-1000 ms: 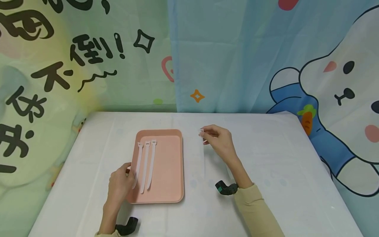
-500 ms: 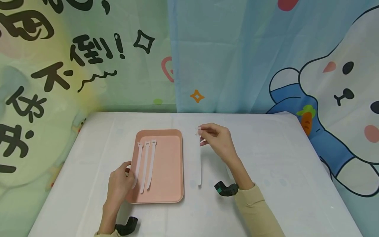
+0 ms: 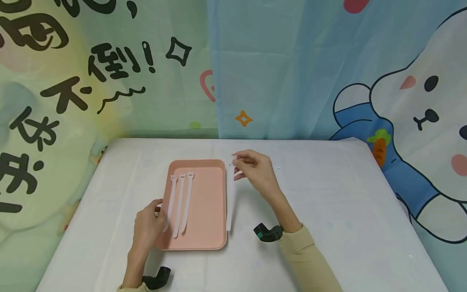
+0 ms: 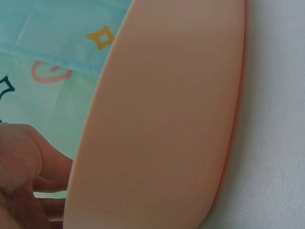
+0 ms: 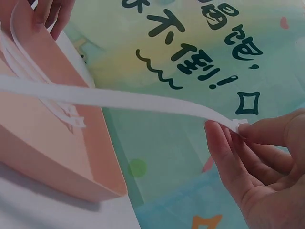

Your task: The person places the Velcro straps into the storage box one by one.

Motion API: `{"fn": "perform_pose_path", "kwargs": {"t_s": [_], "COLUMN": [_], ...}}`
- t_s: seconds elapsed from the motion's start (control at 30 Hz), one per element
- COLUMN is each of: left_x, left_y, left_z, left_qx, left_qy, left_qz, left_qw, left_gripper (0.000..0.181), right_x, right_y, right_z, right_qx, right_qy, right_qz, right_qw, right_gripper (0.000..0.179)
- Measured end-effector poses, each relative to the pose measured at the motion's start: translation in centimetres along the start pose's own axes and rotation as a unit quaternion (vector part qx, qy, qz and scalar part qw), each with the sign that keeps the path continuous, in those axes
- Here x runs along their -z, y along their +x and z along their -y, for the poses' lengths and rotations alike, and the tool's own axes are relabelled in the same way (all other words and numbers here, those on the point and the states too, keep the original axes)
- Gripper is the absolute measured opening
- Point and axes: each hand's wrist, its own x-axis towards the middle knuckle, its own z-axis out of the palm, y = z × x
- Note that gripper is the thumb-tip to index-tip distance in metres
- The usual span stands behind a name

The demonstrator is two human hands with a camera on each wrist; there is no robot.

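Note:
My right hand [image 3: 255, 170] pinches a white cable tie [image 3: 230, 198] by its square, slotted head between thumb and fingertips. The strap hangs toward the front, along the right rim of a pink tray [image 3: 206, 207]. From the right wrist view, the same cable tie [image 5: 143, 101] stretches flat and slightly bowed across the tray. My left hand [image 3: 147, 225] grips the tray's left rim, fingers over the edge; the left wrist view has the tray wall [image 4: 157, 109] hiding part of that hand. Several matching cable ties [image 3: 178, 205] lie side by side in the tray's left half, heads at the far end.
A white cloth [image 3: 328, 202] covers the table. Behind it hangs a printed curtain [image 3: 273, 73] with lettering and a cartoon rabbit. A black wrist camera [image 3: 268, 233] sits at my right wrist, another black camera [image 3: 157, 278] at my left.
My right hand has moved left with the cable tie, from beside the tray to its right rim. My left hand and the tray have stayed in place.

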Motion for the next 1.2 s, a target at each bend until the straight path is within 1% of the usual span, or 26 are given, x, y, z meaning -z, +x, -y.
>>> {"fn": "perform_pose_path", "kwargs": {"t_s": [0.1,0.3,0.47,0.6,0.7,0.83,0.97,1.2], "left_x": [0.0,0.1,0.1,0.0,0.0,-0.1,-0.2,-0.3], "left_y": [0.0,0.0,0.1,0.1,0.2,0.2,0.3,0.5], "left_z": [0.1,0.2,0.4,0.5,0.5,0.4,0.4,0.6], "left_qx": [-0.001,-0.002,0.002,0.004,0.004,0.004,0.003,0.0], "left_qy": [-0.001,-0.005,-0.004,0.0,0.0,0.0,0.002,0.002], "left_qz": [-0.002,-0.004,-0.005,-0.006,-0.005,-0.005,-0.004,-0.004], "left_qw": [1.0,1.0,1.0,1.0,1.0,1.0,1.0,1.0], "left_gripper": [0.038,0.036,0.037,0.036,0.036,0.036,0.037,0.036], "right_x": [-0.8,-2.7,-4.1,-5.2,-5.8,-6.6,-7.1,-8.1], "right_y": [0.2,0.7,1.1,1.4,1.5,1.6,1.6,2.0], "right_z": [0.1,-0.6,-1.4,-2.0,-2.3,-2.7,-3.1,-3.8], "right_qx": [-0.009,-0.032,-0.036,-0.043,-0.046,-0.049,-0.06,-0.07], "right_qy": [0.015,0.031,0.04,0.058,0.066,0.065,0.062,0.061], "right_qz": [0.004,0.023,0.037,0.048,0.05,0.057,0.064,0.061], "right_qw": [0.9998,0.9987,0.9978,0.9962,0.9955,0.9951,0.9942,0.9938], "right_gripper": [0.021,0.022,0.02,0.021,0.022,0.024,0.024,0.024]}}
